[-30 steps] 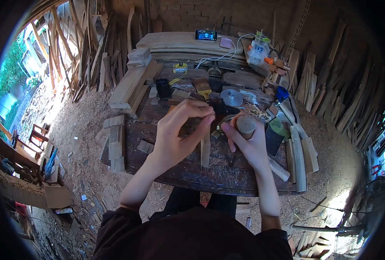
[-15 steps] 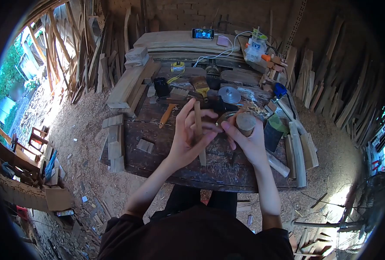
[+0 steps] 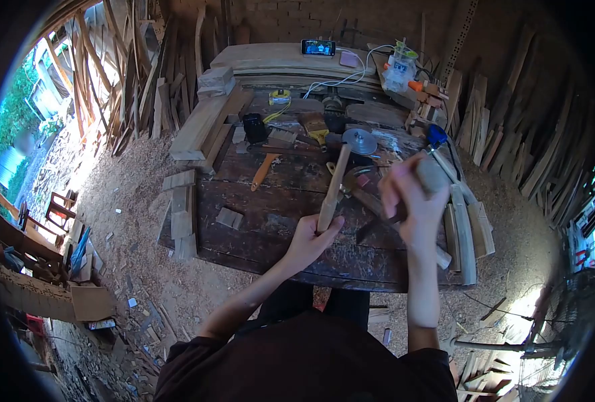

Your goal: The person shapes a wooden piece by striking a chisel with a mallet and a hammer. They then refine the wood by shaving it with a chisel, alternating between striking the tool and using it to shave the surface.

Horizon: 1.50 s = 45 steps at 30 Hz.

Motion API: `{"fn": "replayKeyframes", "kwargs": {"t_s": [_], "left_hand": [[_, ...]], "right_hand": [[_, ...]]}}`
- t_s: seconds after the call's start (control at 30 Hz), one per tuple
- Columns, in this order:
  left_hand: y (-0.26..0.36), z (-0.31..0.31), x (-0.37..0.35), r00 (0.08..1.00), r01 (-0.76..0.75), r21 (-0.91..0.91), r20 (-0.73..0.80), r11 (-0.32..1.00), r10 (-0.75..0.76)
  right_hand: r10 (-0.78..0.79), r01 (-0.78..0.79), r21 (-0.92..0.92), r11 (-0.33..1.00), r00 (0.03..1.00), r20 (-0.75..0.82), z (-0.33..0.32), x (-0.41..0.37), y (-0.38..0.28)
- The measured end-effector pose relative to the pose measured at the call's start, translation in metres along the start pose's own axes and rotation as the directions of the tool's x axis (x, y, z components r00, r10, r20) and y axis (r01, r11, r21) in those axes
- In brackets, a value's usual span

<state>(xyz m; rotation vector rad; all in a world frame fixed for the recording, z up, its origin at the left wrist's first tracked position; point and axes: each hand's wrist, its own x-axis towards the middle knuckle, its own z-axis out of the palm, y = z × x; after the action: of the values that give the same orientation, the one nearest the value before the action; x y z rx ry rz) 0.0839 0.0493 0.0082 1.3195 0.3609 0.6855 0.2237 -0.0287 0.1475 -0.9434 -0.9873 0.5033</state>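
centre: left hand closed on stick (probably light, stiff; best held at its lower end); right of centre: blurred right hand around block.

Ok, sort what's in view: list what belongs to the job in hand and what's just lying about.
Likely in the job, being held:
wooden stick, in the left hand
round-ended wooden piece, in the right hand

Apparently lying about:
phone
yellow tape measure
yellow-handled brush
round disc
orange object
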Motion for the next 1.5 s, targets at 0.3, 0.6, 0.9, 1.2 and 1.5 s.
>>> {"fn": "replayKeyframes", "kwargs": {"t_s": [0.3, 0.6, 0.9, 1.2, 1.5], "left_hand": [[-0.007, 0.01, 0.01, 0.986, 0.004, 0.086, -0.167, 0.996, 0.01], [-0.013, 0.017, 0.012, 0.961, -0.122, 0.385, -0.186, 0.915, 0.207], [0.004, 0.017, -0.003, 0.985, -0.158, 0.335, -0.008, 0.929, 0.17], [-0.015, 0.016, 0.001, 0.968, -0.233, 0.257, -0.028, 0.938, 0.248], [-0.007, 0.02, 0.001, 0.991, -0.118, 0.227, 0.083, 0.967, 0.101]], "right_hand": [[-0.49, 0.389, 0.307, 0.869, 0.578, 0.653, 0.008, 0.038, -0.098], [-0.422, 0.326, 0.268, 0.906, 0.691, 0.587, -0.009, 0.044, -0.074], [-0.341, 0.265, 0.226, 0.937, 0.83, 0.441, -0.013, 0.049, -0.065], [-0.321, 0.341, -0.038, 0.939, 0.912, 0.254, 0.0, 0.039, -0.086], [-0.455, 0.433, 0.184, 0.882, 0.885, 0.098, 0.015, 0.047, -0.056]]}}
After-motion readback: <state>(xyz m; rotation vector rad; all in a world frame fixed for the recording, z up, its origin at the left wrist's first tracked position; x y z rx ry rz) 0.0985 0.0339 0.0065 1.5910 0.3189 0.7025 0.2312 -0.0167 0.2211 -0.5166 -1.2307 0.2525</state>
